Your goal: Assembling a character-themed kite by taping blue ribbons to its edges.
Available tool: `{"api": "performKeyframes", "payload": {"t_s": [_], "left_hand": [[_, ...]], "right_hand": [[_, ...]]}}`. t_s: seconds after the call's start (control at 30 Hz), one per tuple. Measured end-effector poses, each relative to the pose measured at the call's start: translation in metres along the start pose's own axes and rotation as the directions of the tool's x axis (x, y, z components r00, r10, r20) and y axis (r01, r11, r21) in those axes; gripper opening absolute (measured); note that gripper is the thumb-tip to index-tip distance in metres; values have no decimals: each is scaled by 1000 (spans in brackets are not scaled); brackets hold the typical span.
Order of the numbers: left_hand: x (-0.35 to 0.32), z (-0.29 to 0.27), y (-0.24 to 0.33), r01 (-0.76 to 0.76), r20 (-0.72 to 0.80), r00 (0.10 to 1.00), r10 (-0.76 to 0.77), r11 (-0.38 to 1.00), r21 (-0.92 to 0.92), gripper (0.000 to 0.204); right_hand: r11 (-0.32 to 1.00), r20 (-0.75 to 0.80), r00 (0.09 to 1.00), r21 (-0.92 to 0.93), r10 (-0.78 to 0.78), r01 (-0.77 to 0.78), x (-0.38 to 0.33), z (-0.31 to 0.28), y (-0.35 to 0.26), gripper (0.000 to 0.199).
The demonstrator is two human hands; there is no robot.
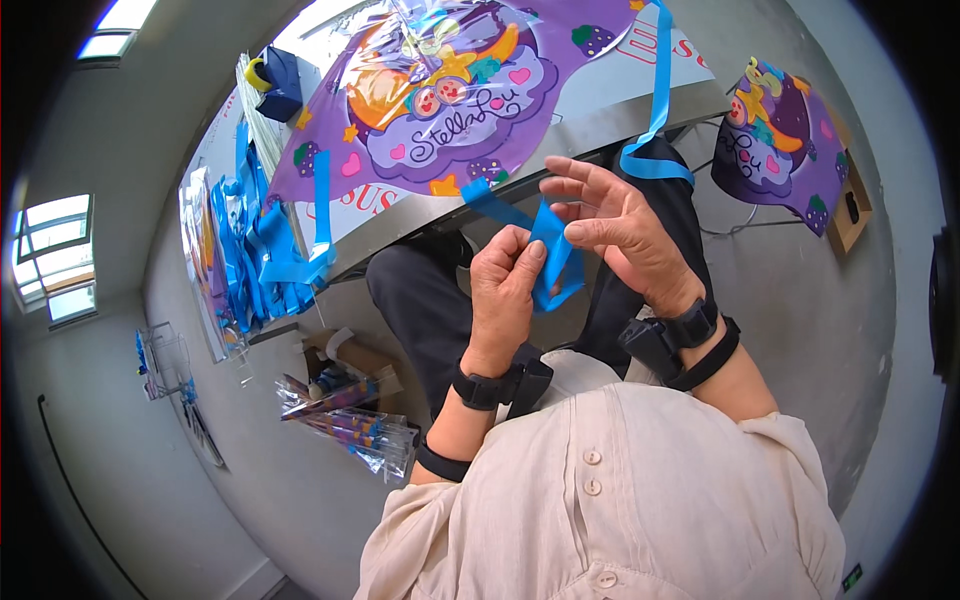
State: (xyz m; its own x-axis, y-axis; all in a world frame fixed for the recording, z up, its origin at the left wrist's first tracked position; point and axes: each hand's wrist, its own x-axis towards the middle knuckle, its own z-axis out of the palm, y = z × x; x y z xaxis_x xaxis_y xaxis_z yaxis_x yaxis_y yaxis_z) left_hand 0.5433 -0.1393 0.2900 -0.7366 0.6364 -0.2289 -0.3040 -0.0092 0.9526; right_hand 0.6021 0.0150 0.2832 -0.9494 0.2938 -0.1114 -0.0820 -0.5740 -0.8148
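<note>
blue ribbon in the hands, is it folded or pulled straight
Folded: the blue ribbon doubles back into a loop between the left hand and right hand.

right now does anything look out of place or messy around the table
One purple kite lies on the floor right of the table, away from the one on top. Wrapped packs lie on the floor too. Both hands hold blue ribbon.

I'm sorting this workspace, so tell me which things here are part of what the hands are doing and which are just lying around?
In use:
left hand
right hand
blue ribbon
purple kite

Lying about:
second purple kite
pile of blue ribbons
clear-wrapped packets
cardboard box
</note>
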Motion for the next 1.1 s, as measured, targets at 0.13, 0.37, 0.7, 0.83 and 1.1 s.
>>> {"api": "performKeyframes", "payload": {"t_s": [0.13,0.37,0.7,0.83,1.1], "left_hand": [[-1,-1,9,100,63,994,-93,986,-133,8],[-1,-15,10,90,-3,996,-92,978,-189,8],[-1,5,10,-71,-99,991,88,983,168,14],[4,-2,-5,-140,-158,968,193,945,296,14],[3,6,12,11,-141,990,-3,998,59,10]], "right_hand": [[989,35,995,-122,88,-83,2,-8,-1,44],[854,142,875,194,462,-482,-2,-14,7,27],[732,-32,984,-673,-173,107,-8,11,19,11],[972,-79,994,-219,73,-89,-8,17,11,6],[924,-71,941,227,332,-309,-6,8,19,19]]}}
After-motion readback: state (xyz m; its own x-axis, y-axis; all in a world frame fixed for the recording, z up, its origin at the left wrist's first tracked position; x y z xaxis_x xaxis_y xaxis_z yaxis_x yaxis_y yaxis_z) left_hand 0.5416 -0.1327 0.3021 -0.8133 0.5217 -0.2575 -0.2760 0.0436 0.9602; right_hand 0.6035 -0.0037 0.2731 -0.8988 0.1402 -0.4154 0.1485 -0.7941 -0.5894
